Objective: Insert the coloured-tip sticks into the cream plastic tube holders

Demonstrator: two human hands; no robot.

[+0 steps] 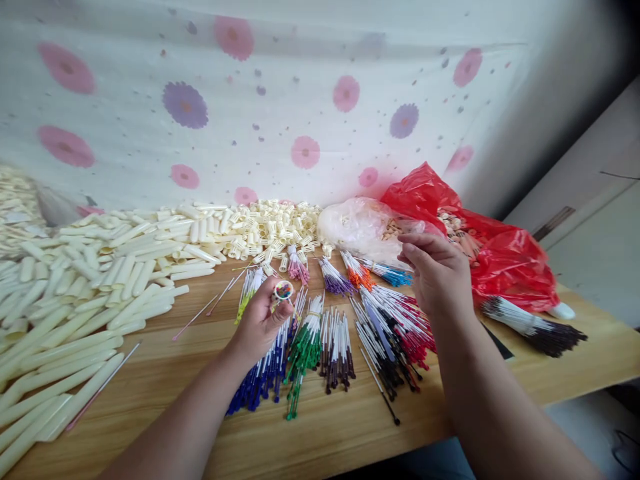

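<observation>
My left hand (260,321) is closed around a cream plastic pen barrel (283,290), its round end facing me. Several coloured tips show inside that end. My right hand (437,270) is raised near the white plastic bag (355,223), thumb and forefinger pinched together; whatever they hold, if anything, is too small to make out. Below and between the hands lie bundles of thin white pen refills with coloured ends: blue (260,377), green (306,343), brown (339,350), black (380,347) and red (415,333). Purple (337,279), orange (357,272) and light blue (393,273) ones lie behind.
Cream tubes (75,320) are heaped on the left, with short slotted cream parts (280,227) at the back. A red plastic bag (515,260) holding beige pieces stands at the right, by a dark-ended refill bundle (533,327). A flowered sheet (305,100) hangs behind the wooden table (300,447).
</observation>
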